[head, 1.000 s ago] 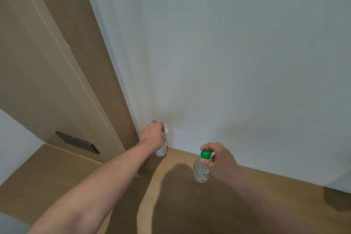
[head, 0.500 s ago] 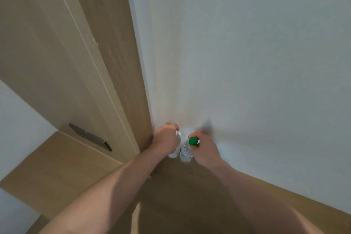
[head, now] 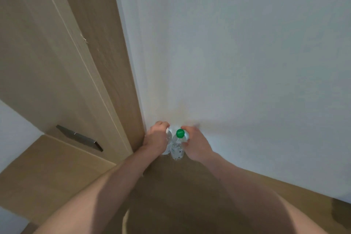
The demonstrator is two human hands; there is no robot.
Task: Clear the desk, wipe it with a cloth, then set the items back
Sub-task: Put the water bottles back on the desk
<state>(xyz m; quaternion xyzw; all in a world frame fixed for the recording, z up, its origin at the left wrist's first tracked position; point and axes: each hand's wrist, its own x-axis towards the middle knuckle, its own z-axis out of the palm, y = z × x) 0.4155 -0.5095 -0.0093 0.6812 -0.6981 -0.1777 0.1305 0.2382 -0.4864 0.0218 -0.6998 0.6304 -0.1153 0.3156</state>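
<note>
Two clear plastic bottles stand side by side at the foot of the white wall, in the corner beside a wooden panel. My left hand [head: 156,138] wraps the left bottle [head: 168,143], whose cap is white and mostly hidden. My right hand [head: 196,143] grips the bottle with the green cap [head: 177,147] near its neck. Both bottle bases are down at the wooden surface [head: 190,186], and the two bottles touch or nearly touch.
A tall wooden panel [head: 106,62] rises just left of the bottles, with a lighter wooden door or cabinet front [head: 38,62] further left carrying a dark metal handle [head: 79,137]. The white wall [head: 237,62] fills the right side. A dark object [head: 341,209] shows at the right edge.
My right hand carried the green-capped bottle leftward to the corner, next to the bottle in my left hand. The view shifted so the corner sits near the centre.
</note>
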